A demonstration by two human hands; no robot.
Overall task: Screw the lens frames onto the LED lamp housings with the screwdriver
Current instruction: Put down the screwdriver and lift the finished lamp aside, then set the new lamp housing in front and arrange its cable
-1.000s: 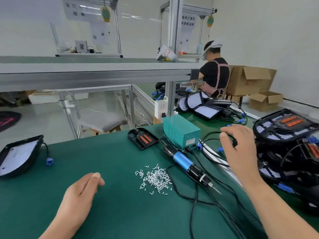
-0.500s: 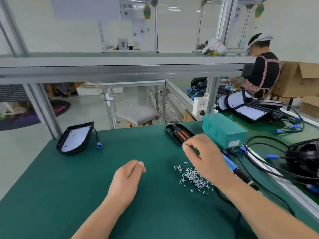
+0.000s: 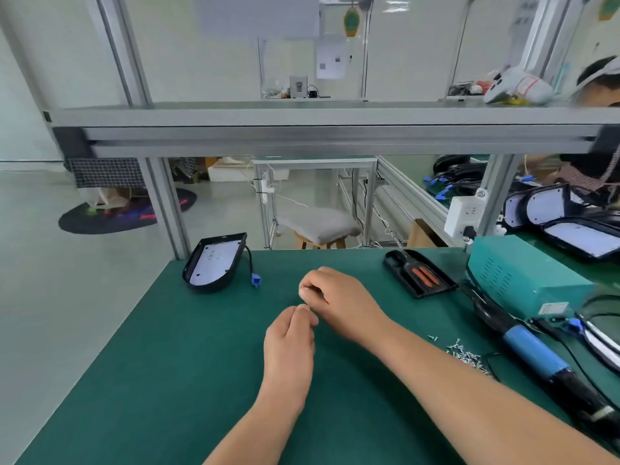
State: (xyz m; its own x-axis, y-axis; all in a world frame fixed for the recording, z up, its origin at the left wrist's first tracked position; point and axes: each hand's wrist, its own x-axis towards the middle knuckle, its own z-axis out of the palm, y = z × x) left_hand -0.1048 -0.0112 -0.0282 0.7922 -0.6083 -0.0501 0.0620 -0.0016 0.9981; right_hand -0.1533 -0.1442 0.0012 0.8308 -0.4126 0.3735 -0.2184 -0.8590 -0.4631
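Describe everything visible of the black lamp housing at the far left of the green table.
The lamp housing is a black, plastic-looking shell, straight at its far end, rounded at the near one. It lies open side up on the mat near its far left corner, showing a white panel with dark dots. A black cable from its right side ends in a blue connector on the mat.

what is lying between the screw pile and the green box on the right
The electric screwdriver lies on the mat there, its black upper end passing between the screw pile and the green box, seen in the head view.
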